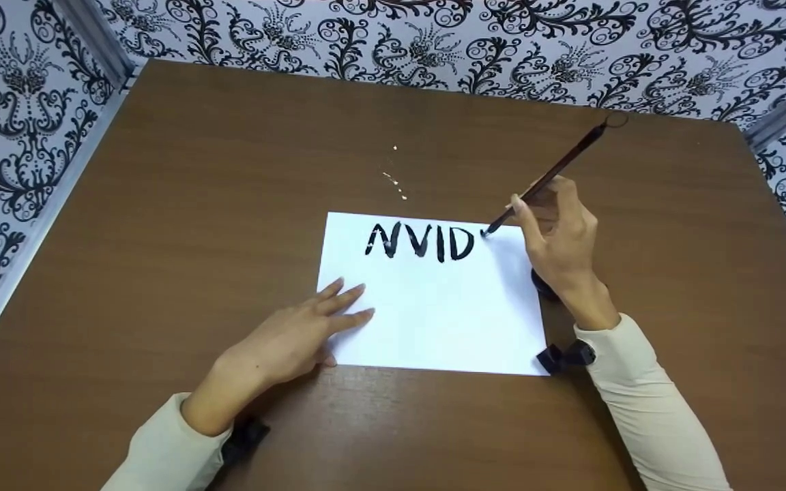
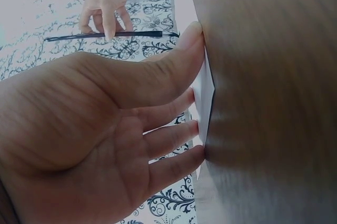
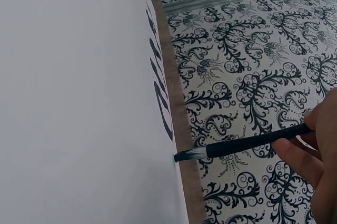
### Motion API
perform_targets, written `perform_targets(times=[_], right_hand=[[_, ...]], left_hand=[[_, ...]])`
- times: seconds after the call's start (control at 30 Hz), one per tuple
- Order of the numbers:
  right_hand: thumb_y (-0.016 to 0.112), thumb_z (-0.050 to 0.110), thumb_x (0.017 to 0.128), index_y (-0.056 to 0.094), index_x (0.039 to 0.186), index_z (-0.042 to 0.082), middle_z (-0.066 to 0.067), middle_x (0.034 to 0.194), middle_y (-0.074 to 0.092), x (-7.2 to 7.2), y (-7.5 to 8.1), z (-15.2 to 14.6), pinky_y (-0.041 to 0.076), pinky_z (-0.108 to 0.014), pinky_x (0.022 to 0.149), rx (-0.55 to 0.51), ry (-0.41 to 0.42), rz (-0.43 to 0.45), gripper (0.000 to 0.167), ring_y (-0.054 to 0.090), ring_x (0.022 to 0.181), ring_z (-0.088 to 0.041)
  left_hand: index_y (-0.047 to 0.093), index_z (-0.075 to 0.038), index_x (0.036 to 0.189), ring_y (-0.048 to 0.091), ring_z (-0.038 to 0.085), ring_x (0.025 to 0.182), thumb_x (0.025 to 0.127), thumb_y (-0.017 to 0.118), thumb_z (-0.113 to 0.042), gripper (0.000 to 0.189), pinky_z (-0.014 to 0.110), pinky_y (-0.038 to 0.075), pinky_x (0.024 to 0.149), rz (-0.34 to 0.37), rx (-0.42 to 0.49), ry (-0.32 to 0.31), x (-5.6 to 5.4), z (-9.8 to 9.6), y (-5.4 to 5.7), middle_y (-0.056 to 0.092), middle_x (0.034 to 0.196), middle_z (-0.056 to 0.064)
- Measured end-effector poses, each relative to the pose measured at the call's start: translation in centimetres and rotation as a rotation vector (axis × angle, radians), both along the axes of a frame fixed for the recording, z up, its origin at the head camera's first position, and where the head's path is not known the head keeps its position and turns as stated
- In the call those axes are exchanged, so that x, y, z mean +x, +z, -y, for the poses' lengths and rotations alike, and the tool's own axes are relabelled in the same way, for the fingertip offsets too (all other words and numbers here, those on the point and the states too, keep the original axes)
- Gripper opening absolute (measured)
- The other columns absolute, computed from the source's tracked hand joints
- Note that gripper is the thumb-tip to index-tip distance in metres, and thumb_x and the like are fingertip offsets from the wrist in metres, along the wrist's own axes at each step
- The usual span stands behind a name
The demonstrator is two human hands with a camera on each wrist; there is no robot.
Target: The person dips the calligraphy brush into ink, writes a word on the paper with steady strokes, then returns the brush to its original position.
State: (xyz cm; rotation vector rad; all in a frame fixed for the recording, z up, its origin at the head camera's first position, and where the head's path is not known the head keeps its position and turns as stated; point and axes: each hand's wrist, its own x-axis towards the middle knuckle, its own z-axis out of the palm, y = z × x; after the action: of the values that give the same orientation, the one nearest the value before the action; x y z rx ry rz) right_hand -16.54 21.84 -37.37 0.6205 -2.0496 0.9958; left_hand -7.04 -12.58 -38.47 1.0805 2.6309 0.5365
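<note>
A white sheet of paper point(image 1: 434, 320) lies on the brown table, with the black painted letters "NVID" point(image 1: 420, 242) along its top. My right hand point(image 1: 563, 235) pinches a dark-handled calligraphy brush point(image 1: 568, 157) with a hanging loop at its upper end. The brush slants, its inked bristle tip point(image 3: 190, 154) at the paper just right of the "D", where a small black mark shows. With fingers spread, my left hand point(image 1: 290, 337) rests on the sheet's lower left corner. In the left wrist view its fingertips point(image 2: 192, 155) touch the paper.
A black rounded object point(image 1: 543, 284), partly hidden by my right wrist, sits at the paper's right edge. Small pale specks point(image 1: 393, 181) mark the table point(image 1: 229, 170) above the sheet. Black-and-white patterned walls point(image 1: 427, 41) stand behind and beside the table.
</note>
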Motion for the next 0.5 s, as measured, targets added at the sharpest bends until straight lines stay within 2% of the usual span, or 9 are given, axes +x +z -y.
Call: perform_targets(times=[0.27,0.5], right_hand=[[0.068,0.0,0.085,0.054,0.101,-0.006,-0.007,0.084,0.066,0.24,0.24,0.07,0.05,-0.013,0.064,0.013,-0.018,0.02,0.022,0.07,0.075,-0.022],[0.068,0.002,0.085,0.055,0.101,-0.006,-0.007,0.084,0.066,0.49,0.35,0.05,0.048,-0.012,0.065,0.04,-0.039,0.036,0.022,0.07,0.075,-0.022]], left_hand=[[0.048,-0.015,0.142,0.022,0.033,0.141,0.08,0.071,0.002,0.069,0.037,0.049,0.064,-0.004,0.006,0.001,0.02,0.03,0.02,0.029,0.154,0.009],[0.048,-0.015,0.142,0.022,0.034,0.141,0.079,0.07,0.006,0.071,0.026,0.042,0.054,0.007,0.008,-0.003,-0.06,0.01,0.05,0.028,0.154,0.009]])
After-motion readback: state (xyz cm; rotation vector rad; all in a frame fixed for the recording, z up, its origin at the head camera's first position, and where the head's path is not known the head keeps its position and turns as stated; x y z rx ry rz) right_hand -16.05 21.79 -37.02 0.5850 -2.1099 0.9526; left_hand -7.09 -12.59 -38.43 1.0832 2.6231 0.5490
